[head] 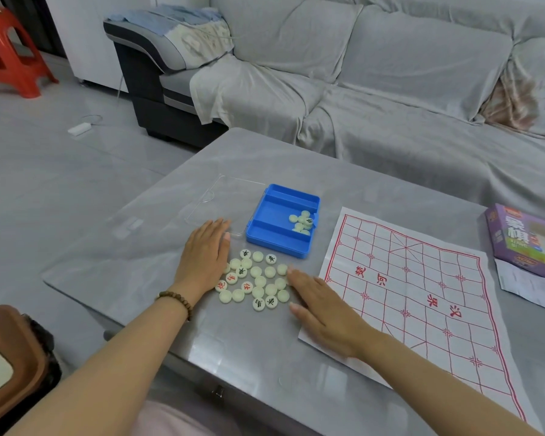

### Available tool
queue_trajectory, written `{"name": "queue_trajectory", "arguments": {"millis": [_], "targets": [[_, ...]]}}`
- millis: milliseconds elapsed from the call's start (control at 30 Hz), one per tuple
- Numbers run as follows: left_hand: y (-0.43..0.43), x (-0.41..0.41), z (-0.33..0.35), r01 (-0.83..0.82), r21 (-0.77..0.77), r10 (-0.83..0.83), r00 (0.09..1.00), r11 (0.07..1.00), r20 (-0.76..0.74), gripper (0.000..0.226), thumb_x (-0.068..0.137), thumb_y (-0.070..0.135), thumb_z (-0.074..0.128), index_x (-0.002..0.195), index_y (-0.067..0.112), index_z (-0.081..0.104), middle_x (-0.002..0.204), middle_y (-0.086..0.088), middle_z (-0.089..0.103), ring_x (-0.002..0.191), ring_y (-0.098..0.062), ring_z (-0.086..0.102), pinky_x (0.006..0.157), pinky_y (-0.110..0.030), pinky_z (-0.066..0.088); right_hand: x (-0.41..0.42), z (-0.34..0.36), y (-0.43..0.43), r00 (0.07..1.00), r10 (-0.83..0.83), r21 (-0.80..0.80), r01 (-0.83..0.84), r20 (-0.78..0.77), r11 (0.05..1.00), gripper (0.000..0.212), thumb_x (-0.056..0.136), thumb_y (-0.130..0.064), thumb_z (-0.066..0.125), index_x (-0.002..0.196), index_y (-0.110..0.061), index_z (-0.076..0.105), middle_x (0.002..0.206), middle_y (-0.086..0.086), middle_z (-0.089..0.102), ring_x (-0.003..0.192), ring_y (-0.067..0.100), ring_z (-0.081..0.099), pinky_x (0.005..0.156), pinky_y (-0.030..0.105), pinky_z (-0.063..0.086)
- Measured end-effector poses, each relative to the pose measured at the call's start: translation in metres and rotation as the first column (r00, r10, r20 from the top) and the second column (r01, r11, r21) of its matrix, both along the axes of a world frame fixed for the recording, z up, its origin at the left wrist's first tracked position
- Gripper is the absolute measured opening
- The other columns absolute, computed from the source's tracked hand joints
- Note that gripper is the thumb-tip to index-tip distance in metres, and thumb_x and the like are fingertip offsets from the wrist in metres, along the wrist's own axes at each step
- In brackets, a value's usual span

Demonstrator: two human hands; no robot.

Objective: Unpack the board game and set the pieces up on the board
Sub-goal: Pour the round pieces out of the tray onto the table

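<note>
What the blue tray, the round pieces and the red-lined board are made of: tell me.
Blue rectangular tray: seemingly moulded plastic, smooth, uniform colour, crisp dividers. Cream round game pieces: likely plastic or resin, faint sheen, printed characters. White red-lined board sheet: thin paper or film, slightly rippled; cannot tell which.

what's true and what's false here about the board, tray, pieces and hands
The red-lined paper board lies spread out on the grey table, bare of pieces. True.
The blue plastic tray is empty. False: a few pale discs lie in it.
The left hand and right hand rest flat either side of the loose pile of pale round pieces. True.
The purple cardboard box sits left of the tray. False: it stands right of the board.
</note>
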State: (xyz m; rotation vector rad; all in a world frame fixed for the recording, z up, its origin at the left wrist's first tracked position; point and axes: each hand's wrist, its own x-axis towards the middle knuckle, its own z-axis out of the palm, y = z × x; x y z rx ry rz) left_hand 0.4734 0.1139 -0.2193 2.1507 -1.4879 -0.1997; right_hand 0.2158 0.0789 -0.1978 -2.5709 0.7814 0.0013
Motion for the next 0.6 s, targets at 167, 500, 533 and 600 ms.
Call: {"name": "queue_trajectory", "arguments": {"millis": [167,500,533,600], "targets": [[-0.001,0.001,-0.001,0.001,0.014,-0.001,1.000,1.000,0.006,0.047,0.102,0.033,0.019,0.145,0.019,0.029,0.153,0.001,0.027,0.143,-0.014,0.016,0.118,-0.032,0.008,0.011,0.005,-0.001,0.999,0.000,-0.035,0.002,0.048,0.999,0.058,0.097,-0.047,0.021,0.147,-0.031,-0.003,0.154,-0.018,-0.005,0.138,-0.009,-0.011,0.112,0.013,-0.010],[-0.007,0.005,-0.006,0.000,0.017,0.000,1.000,1.000,0.001,0.050,0.099,0.041,0.016,0.145,0.025,0.030,0.154,0.005,0.023,0.144,-0.010,0.011,0.119,-0.034,0.004,0.087,0.028,-0.120,0.957,-0.273,-0.284,0.237,-0.095,0.929,0.053,0.099,-0.044,0.026,0.131,-0.007,0.046,0.136,0.009,0.048,0.123,0.025,0.043,0.103,0.034,0.030],[-0.008,0.005,-0.007,-0.002,0.013,0.002,1.000,1.000,0.000,0.050,0.099,0.040,0.016,0.145,0.026,0.030,0.154,0.006,0.023,0.143,-0.010,0.012,0.119,-0.034,0.004,0.091,0.024,-0.125,0.943,-0.297,-0.319,0.239,-0.148,0.917,0.054,0.099,-0.046,0.024,0.126,-0.007,0.049,0.131,0.009,0.050,0.119,0.026,0.046,0.101,0.035,0.031],[-0.009,0.006,-0.008,-0.007,0.011,0.006,1.000,1.000,0.008,0.049,0.099,0.040,0.017,0.144,0.026,0.031,0.154,0.006,0.023,0.143,-0.009,0.012,0.119,-0.034,0.004,0.097,0.016,-0.128,0.919,-0.334,-0.392,0.235,-0.207,0.889,0.055,0.098,-0.048,0.021,0.119,-0.008,0.053,0.123,0.009,0.052,0.113,0.026,0.047,0.099,0.035,0.031]]}}
